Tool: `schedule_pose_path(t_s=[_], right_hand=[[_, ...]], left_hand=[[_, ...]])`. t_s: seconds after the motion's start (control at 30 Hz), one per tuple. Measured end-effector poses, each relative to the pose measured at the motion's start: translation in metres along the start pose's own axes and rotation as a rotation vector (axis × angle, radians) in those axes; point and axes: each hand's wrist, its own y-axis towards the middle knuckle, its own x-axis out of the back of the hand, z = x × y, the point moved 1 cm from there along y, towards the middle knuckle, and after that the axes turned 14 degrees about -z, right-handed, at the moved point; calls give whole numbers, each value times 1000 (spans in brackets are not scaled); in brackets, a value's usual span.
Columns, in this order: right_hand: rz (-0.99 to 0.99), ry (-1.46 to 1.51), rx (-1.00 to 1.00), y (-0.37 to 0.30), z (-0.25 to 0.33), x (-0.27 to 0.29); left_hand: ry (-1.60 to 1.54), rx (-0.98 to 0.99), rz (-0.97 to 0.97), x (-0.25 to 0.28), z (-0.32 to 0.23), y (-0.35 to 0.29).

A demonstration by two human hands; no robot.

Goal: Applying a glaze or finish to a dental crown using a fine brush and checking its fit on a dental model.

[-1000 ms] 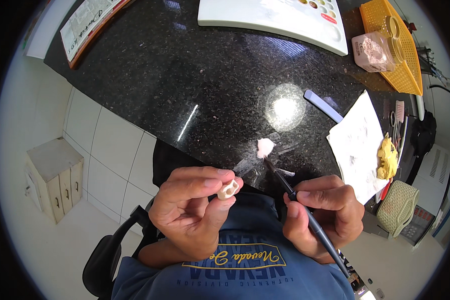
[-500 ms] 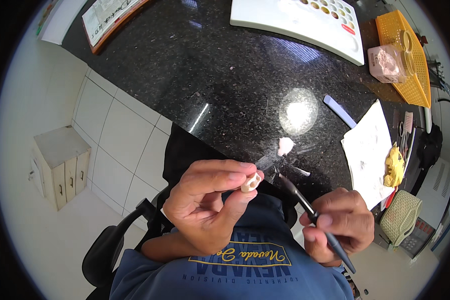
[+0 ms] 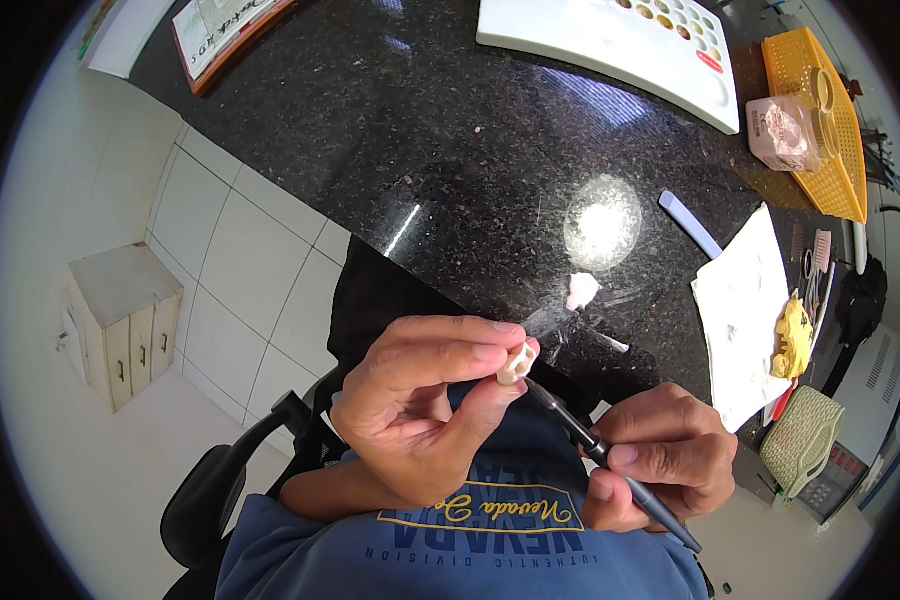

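Note:
My left hand (image 3: pixel 415 410) pinches a small ivory tooth crown (image 3: pixel 516 364) between thumb and fingertips, its hollowed, uneven side turned outward. In my right hand (image 3: pixel 670 455) is a slim dark brush (image 3: pixel 568 420), gripped like a pen. The brush tip reaches the crown's lower right edge beside my left thumb; whether it touches is too small to tell. Just beyond my hands, a pale pink lump (image 3: pixel 582 291) lies on the black speckled counter (image 3: pixel 450 220), with whitish smears around it.
A white palette (image 3: pixel 590 50) with round wells stands at the back. To the right are a blue-grey stick (image 3: pixel 690 225), a white paper sheet (image 3: pixel 745 310), a yellow lump (image 3: pixel 792 338), a clear jar (image 3: pixel 782 135), a yellow basket (image 3: pixel 820 110) and a woven pouch (image 3: pixel 802 440).
My right hand has brought the brush left and slightly down, so its tip is now at the crown. My left hand has shifted slightly right, still holding the crown. The view has shifted a little.

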Motion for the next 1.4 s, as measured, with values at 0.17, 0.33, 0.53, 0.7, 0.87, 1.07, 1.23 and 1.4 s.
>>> schedule_pose_path(t_s=[0.17, 0.33, 0.53, 0.7, 0.87, 1.07, 1.23, 1.4], right_hand=[[3, -12, 3, 1, 0, -1], [30, -6, 16, 2, -1, 0], [29, -8, 11, 2, 1, 3], [19, -1, -7, 2, 0, 1], [34, -14, 27, 2, -1, 2], [35, -8, 34, 2, -2, 1], [20, 8, 27, 0, -2, 2], [31, -6, 39, 1, -2, 1]], left_hand=[[17, -7, 24, 1, -1, 1], [-66, 38, -58, -4, -2, -1], [-118, 67, -114, -7, -4, 0], [-119, 58, -121, -5, -3, 0], [3, -25, 9, -1, 0, 1], [14, -22, 5, -1, -1, 1], [-105, 64, -123, -6, -4, 0], [-72, 71, -114, -5, -6, 0]])
